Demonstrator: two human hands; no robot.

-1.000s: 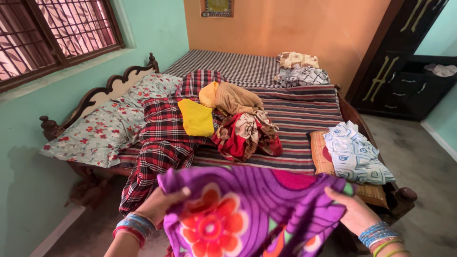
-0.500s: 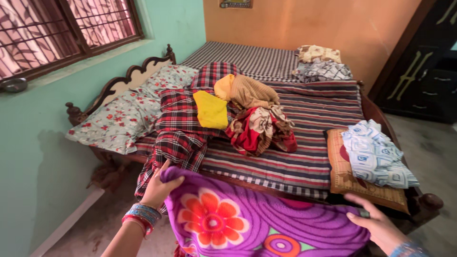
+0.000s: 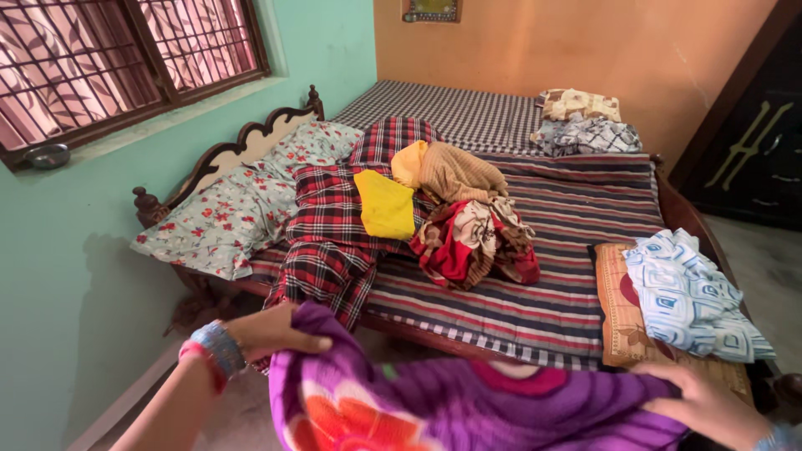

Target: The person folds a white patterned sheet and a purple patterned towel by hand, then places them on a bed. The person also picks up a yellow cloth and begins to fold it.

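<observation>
The purple blanket (image 3: 468, 409) with its orange flower print hangs stretched between both hands at the foot of the bed (image 3: 518, 292), low in the view. The left hand (image 3: 271, 332) is closed on the blanket's upper left corner, fingers curled over the edge; the right hand (image 3: 706, 405) pinches the opposite corner, knuckles up. Compared with a second ago the cloth sits lower and is drawn out wider (less of the flower now shows), so the spreading looks well under way, with the blanket pulled fairly taut and level. Beyond it lie a red checked cloth (image 3: 330, 230), a yellow garment (image 3: 384, 205), a red and cream heap (image 3: 472, 242), a blue-and-white patterned cloth (image 3: 689, 292) on an orange pillow (image 3: 622, 313), and a floral pillow (image 3: 221, 217).
</observation>
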